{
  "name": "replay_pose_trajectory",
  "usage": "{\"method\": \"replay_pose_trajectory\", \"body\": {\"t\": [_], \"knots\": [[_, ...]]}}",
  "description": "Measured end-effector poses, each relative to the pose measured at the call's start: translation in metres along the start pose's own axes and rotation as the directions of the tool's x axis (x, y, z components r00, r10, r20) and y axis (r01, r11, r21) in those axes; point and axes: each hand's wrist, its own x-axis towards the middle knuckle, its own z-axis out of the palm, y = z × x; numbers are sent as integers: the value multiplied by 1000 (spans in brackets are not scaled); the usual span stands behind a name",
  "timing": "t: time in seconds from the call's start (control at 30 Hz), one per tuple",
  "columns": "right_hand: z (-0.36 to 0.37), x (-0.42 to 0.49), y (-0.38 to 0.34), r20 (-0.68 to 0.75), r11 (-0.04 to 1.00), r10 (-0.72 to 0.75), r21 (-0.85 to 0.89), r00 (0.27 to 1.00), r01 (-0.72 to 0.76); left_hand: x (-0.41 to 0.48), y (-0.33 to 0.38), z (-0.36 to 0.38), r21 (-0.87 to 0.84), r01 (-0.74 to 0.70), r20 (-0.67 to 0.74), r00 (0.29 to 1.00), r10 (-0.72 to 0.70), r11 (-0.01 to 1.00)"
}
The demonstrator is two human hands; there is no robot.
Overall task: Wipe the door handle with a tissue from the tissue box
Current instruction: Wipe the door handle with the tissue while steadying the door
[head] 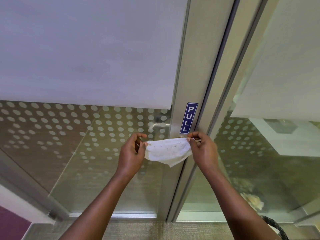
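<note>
Both hands pinch the tissue (168, 150) by its two upper ends: left hand (132, 154) at the left end, right hand (201, 148) at the right end, thumb against forefinger each side. Sheet is stretched between them and sags below in a loose fold, free corner hanging down. It hangs in front of the metal door stile (183, 84), just under the blue PULL sign (188, 118).

Door handle on this side: almost wholly hidden behind the tissue; only a small brassy bit (181, 137) shows at the sheet's top edge. Cannot tell whether the tissue touches it.

Handling, judged: very light, limp, no stiffness, tears easily under hard tension. Faint dark marks on the sheet. Best held by the ends as now, or bunched for firmer rubbing.
</note>
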Motion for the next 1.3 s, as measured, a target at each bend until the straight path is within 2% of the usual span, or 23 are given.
{"method": "replay_pose_trajectory", "body": {"t": [0.1, 0.37, 0.53, 0.6, 0.67, 0.77, 0.87, 0.97, 1.03, 1.17, 1.23, 1.3], "knots": [[1, 4, -6, 21, 999, -17, -38, 1000, 18, 4, -1, 1, 52, 15, -37, 999, -13, 999], [5, -4, -3, 98, 913, -89, -390, 991, 120, -3, -14, 7, 202, 100, -69, 994, -88, 974], [2, -16, -9, 56, 795, -256, -556, 965, 243, -4, -18, 3, 272, 69, -47, 997, -58, 960], [6, -25, -15, 41, 771, -368, -545, 929, 329, -4, -19, 0, 306, 50, -65, 997, -32, 951], [14, -33, -19, 94, 764, -456, -469, 885, 443, -3, -17, -3, 338, 16, -84, 996, 13, 941], [34, -41, -19, 262, 740, -488, -381, 832, 554, 4, -1, -7, 401, -189, -51, 972, 228, 896], [56, -45, -14, 393, 752, -416, -358, 820, 553, 24, 25, -6, 495, -484, 108, 858, 502, 722], [74, -46, -6, 405, 630, -427, -508, 808, 588, 54, 53, 2, 552, -682, 284, 695, 661, 479], [80, -46, -4, 385, 589, -423, -571, 820, 572, 75, 69, 8, 574, -768, 396, 564, 724, 285], [90, -46, -13, 326, 573, -427, -624, 843, 531, 118, 97, 21, 575, -807, 563, 267, 782, -139], [99, -48, -26, 312, 569, -381, -663, 871, 486, 134, 102, 28, 593, -762, 592, 194, 782, -260], [111, -48, -43, 305, 576, -270, -709, 913, 407, 141, 98, 34, 618, -730, 576, 169, 799, -292]]}}
